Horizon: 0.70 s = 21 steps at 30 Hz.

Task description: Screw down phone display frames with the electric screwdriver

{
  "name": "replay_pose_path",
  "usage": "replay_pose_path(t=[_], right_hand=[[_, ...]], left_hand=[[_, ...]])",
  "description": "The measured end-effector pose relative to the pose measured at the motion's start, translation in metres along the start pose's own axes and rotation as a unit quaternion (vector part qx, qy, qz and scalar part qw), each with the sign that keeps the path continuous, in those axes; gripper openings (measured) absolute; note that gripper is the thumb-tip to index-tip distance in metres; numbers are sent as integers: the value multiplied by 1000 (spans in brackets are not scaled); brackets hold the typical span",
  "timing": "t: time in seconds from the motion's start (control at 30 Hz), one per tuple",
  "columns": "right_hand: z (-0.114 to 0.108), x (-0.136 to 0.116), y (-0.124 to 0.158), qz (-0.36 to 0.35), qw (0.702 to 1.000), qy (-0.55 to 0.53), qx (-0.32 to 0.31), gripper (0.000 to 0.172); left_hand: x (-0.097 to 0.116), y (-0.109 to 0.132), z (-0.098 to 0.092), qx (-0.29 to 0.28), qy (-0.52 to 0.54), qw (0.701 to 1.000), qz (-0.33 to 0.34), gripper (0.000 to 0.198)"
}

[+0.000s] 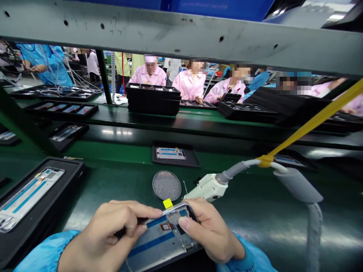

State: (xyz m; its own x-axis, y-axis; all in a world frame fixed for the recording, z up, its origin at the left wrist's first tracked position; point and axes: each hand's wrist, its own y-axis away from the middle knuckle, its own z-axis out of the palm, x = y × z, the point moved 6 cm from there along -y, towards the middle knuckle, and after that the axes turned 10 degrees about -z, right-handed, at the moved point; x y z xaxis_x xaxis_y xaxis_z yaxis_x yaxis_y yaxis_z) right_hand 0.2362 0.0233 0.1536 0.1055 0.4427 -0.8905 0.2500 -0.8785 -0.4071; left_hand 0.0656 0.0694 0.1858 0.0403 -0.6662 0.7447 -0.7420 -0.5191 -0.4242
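Between my two hands a phone frame (pixel 159 247) is held tilted, its inner side up, with two blue adhesive strips and a small brown flex connector. My right hand (pixel 208 230) grips its upper right end, thumb on the inner face and fingers behind. My left hand (pixel 110 230) is closed at the upper left edge, index finger stretched along the rim and thumb bent near it. A yellow tab (pixel 168 203) sticks out past the top edge. Just beyond lies a round clear dish (pixel 166 185) with a dotted surface. The phone's lower end is cut off by the picture.
A white cable-fed device (pixel 207 188) hangs from a yellow strap (pixel 314 121) at the right. Black trays with phone frames stand at left (pixel 76 177) and ahead (pixel 193 159). A grey metal beam (pixel 181 34) crosses overhead. Co-workers in pink sit behind stacked black trays (pixel 153 100).
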Motion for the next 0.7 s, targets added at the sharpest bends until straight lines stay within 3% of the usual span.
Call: replay_pose_path(t=[0.13,0.37,0.53,0.7], right_hand=[[-1,-1,0,0,1000,3,3,34],[1,1,0,13,1000,11,1,36],[1,2,-1,13,1000,18,-17,38],[4,3,0,12,999,39,-14,38]], left_hand=[[0,0,1,1,4,1000,0,31],[-3,1,1,-37,12,999,-12,30],[-2,2,6,-97,16,995,7,32],[-3,2,7,-107,28,994,2,31]])
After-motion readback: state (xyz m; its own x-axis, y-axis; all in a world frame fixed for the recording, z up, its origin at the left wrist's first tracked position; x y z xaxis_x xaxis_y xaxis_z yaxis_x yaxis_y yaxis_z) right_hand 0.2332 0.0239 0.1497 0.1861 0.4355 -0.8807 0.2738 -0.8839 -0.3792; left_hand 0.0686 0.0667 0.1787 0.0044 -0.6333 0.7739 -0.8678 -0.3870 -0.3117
